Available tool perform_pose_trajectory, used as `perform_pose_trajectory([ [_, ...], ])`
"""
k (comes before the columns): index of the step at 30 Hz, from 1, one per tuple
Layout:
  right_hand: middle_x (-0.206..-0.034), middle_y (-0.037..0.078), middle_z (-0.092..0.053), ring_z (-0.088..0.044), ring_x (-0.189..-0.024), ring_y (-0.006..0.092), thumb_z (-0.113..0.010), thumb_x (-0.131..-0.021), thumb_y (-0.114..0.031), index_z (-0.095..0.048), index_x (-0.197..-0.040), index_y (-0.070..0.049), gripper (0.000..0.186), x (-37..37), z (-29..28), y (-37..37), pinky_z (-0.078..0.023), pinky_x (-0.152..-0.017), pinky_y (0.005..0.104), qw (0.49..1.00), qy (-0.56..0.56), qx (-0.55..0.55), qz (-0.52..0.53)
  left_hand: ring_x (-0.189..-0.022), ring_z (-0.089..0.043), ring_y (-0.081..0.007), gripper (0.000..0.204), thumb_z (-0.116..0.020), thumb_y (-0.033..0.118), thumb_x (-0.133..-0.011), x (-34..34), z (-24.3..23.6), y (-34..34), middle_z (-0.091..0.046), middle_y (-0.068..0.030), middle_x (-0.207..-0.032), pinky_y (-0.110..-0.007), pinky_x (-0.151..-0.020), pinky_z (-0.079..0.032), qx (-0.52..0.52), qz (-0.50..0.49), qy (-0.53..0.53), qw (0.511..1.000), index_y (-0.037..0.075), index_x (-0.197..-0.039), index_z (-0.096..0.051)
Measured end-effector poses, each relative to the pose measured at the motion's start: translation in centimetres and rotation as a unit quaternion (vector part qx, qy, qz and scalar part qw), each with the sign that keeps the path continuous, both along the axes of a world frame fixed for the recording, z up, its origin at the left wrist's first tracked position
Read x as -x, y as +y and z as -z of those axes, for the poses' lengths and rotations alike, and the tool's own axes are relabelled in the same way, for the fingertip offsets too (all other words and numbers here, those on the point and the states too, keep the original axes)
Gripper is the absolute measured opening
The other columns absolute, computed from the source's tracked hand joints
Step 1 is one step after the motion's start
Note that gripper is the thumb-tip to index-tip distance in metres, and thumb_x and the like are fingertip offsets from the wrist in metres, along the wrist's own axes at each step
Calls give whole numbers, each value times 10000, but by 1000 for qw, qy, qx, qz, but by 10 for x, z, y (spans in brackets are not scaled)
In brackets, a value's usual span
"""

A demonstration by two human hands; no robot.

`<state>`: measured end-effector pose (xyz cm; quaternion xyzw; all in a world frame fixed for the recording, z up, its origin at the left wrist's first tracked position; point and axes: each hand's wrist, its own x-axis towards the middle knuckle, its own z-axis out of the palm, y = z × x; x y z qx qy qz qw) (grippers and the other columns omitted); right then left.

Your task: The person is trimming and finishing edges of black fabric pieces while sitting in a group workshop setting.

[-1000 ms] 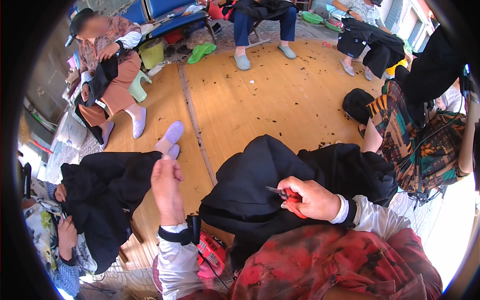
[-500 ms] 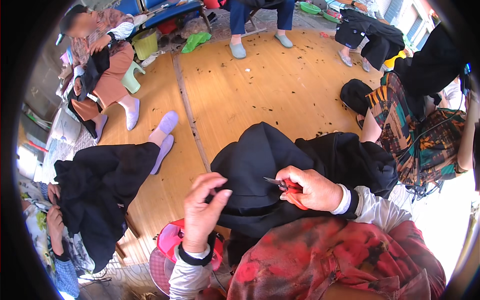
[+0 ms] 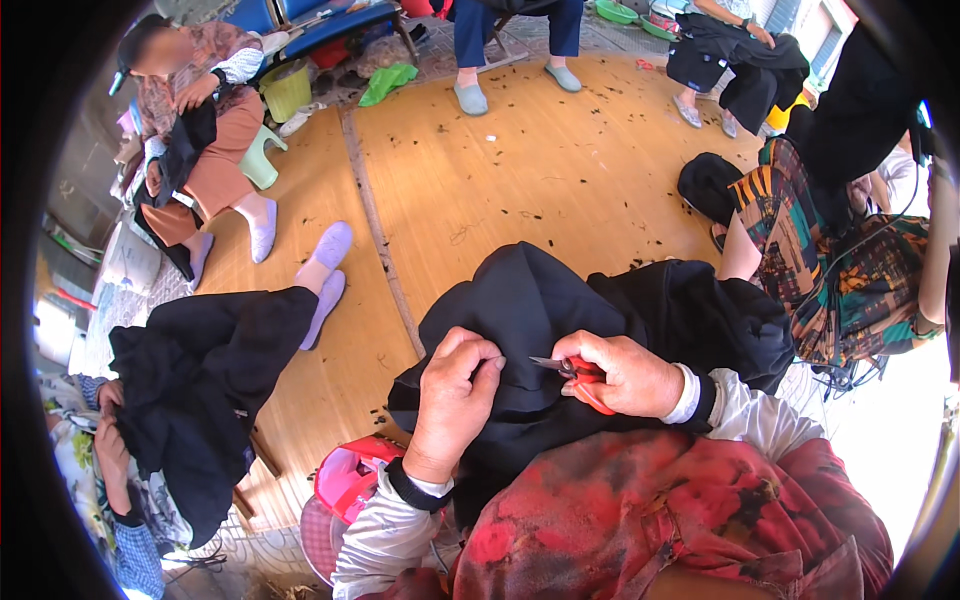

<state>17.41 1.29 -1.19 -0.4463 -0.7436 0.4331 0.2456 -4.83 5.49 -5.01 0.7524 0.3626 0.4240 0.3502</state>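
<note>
A: How is the garment held?

B: A fold of the black cloth is pinched in the left hand, fingers closed tight on it. The red-handled snips are clasped in the right hand, the blades pointed toward nine o'clock at the pinched fold and, as far as can be seen, nearly closed.

A: Where is the garment lying?

B: It is draped over the lap, spreading toward twelve and two o'clock onto the wooden floor.

A: How much is judged done?

B: Many dark thread scraps are scattered over the floor at twelve o'clock, so much trimming appears finished. One spot is being worked now; how much cloth is left unchecked cannot be told.

A: And round about?

B: A pink basket is seen at seven o'clock, and other seated people with black cloth at nine and two.
</note>
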Motion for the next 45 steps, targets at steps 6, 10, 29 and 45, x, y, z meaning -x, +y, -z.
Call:
perform_pose_trajectory([
  [6,-862,114,-564,-593,-767,247,-637,-787,-29,-452,-1054,-44,325,-1,1,-4,-467,-703,312,1000,14,-18,9,-678,-461,-87,81,-543,121,-888,44,11,17,-466,7,-740,-233,-640,-391,197,-203,-307,909,90,-824,-503],
  [10,-805,100,-559,-575,-701,248,-654,-787,-53,-455,-1051,-52,330,1,2,-4,-455,-644,317,999,8,-31,12,-652,-444,-97,235,-531,269,-907,138,21,32,-511,7,-725,-279,-665,-365,191,-329,-480,791,98,-748,-504],
  [29,-748,74,-529,-535,-648,179,-653,-779,-34,-469,-1052,-64,331,-4,16,-1,-443,-613,284,999,27,-21,11,-1003,-528,-272,336,-665,-2,-618,60,6,-23,-573,-78,-1037,-364,-864,-401,-47,-72,165,983,52,-947,-626],
  [45,-915,110,-533,-519,-801,294,-808,-543,-170,-519,-1096,-71,632,20,-24,-7,-418,-714,389,907,-30,-412,79,-683,-549,-285,261,-613,-77,-627,24,-64,-19,-569,-107,-721,-363,-631,-451,-132,-88,104,982,42,-860,-612],
])
